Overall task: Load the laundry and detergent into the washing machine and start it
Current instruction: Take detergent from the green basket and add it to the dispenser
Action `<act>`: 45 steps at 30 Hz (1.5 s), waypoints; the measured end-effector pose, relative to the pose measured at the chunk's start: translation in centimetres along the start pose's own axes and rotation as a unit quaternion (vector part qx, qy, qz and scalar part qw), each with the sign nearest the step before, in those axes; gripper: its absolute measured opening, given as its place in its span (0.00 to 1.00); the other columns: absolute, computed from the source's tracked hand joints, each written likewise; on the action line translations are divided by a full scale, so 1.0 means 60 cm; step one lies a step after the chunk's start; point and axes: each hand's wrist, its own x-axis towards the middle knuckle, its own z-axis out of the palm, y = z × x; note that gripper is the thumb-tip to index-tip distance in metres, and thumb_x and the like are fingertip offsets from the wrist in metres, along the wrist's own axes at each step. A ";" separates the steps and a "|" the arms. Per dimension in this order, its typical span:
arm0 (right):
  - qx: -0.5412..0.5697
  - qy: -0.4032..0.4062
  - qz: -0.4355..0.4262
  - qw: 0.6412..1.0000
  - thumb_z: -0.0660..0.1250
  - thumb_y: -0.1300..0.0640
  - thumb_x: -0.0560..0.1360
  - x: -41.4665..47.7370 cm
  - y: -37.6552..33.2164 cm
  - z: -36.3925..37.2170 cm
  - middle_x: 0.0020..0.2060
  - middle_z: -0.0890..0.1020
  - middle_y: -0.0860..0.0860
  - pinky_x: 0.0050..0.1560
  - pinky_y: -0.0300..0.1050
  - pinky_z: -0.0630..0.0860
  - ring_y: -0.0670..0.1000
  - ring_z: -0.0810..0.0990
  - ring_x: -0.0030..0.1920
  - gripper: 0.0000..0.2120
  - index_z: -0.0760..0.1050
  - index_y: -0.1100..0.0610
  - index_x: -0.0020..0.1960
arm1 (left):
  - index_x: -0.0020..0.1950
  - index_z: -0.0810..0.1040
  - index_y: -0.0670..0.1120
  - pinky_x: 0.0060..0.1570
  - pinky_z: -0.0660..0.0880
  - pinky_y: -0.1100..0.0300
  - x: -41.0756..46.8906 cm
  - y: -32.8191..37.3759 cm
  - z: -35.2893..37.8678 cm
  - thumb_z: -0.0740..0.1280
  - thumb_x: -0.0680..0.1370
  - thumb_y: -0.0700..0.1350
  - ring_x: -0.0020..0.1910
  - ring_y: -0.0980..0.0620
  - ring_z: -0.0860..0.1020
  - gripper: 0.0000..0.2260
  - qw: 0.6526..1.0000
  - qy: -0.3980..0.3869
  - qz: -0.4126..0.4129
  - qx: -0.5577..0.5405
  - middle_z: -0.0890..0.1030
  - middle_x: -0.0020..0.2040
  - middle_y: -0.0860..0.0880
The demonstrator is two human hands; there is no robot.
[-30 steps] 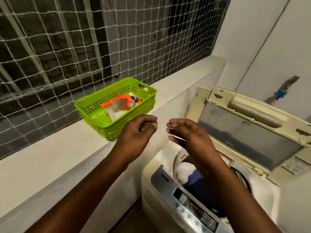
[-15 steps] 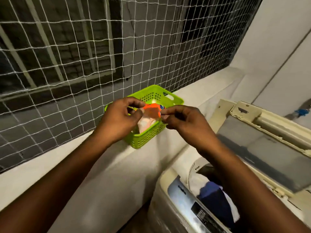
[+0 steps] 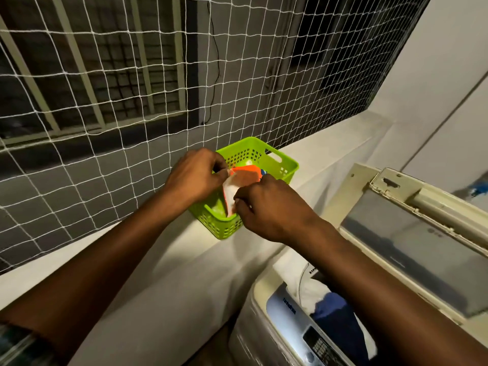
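An orange and white detergent packet point(image 3: 239, 182) stands in a green plastic basket point(image 3: 280, 165) on the white ledge. My left hand point(image 3: 195, 178) pinches the packet's upper left edge. My right hand point(image 3: 266, 207) pinches its lower right edge, just over the basket's near side. At the lower right the top-loading washing machine point(image 3: 280, 326) stands with its lid point(image 3: 412, 241) raised. White and dark blue laundry point(image 3: 330, 305) fills its drum, partly hidden behind my right forearm.
White netting point(image 3: 158, 101) covers the window grille behind the ledge point(image 3: 163, 260). The machine's control panel point(image 3: 319, 347) faces me at the bottom. A white wall rises at the right, with a blue tap fitting point(image 3: 475, 191) behind the lid.
Both hands reached from above the machine to the basket and took hold of the detergent packet. The view has shifted left and closer to the ledge.
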 end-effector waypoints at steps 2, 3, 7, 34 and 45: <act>-0.067 0.003 0.000 0.998 0.54 0.46 0.82 0.007 -0.012 0.000 0.47 0.85 0.61 0.52 0.54 0.73 0.65 0.79 0.52 0.21 0.83 0.54 0.51 | 0.45 0.85 0.50 0.44 0.77 0.55 0.009 0.002 0.001 0.68 0.74 0.53 0.47 0.43 0.84 0.09 1.000 0.004 0.003 -0.016 0.87 0.43 0.50; -0.091 0.007 0.001 0.996 0.53 0.45 0.82 0.010 -0.015 0.001 0.47 0.85 0.61 0.54 0.55 0.72 0.64 0.79 0.53 0.22 0.83 0.55 0.53 | 0.45 0.85 0.49 0.45 0.79 0.53 0.014 0.006 0.001 0.67 0.74 0.53 0.47 0.43 0.84 0.10 1.000 0.007 0.009 -0.024 0.87 0.43 0.49; -0.137 0.011 0.017 0.990 0.50 0.43 0.84 0.025 -0.021 0.001 0.50 0.85 0.63 0.60 0.57 0.70 0.64 0.79 0.55 0.25 0.82 0.57 0.55 | 0.44 0.84 0.46 0.46 0.80 0.50 0.040 0.022 0.003 0.66 0.75 0.47 0.45 0.41 0.84 0.08 0.998 0.035 0.032 -0.044 0.86 0.41 0.46; -0.157 0.015 0.116 0.981 0.64 0.58 0.77 0.043 0.014 -0.027 0.51 0.85 0.55 0.40 0.48 0.67 0.62 0.83 0.53 0.10 0.81 0.53 0.56 | 0.43 0.87 0.47 0.46 0.79 0.55 0.039 0.009 0.001 0.72 0.75 0.47 0.40 0.51 0.84 0.06 0.988 0.013 0.110 -0.104 0.86 0.38 0.49; 0.015 0.074 0.145 0.987 0.65 0.51 0.79 0.053 0.033 0.008 0.47 0.87 0.53 0.45 0.49 0.80 0.60 0.84 0.53 0.11 0.84 0.51 0.55 | 0.46 0.87 0.47 0.42 0.80 0.56 0.050 0.008 0.004 0.72 0.77 0.46 0.34 0.56 0.82 0.05 0.989 0.013 0.090 -0.116 0.86 0.37 0.50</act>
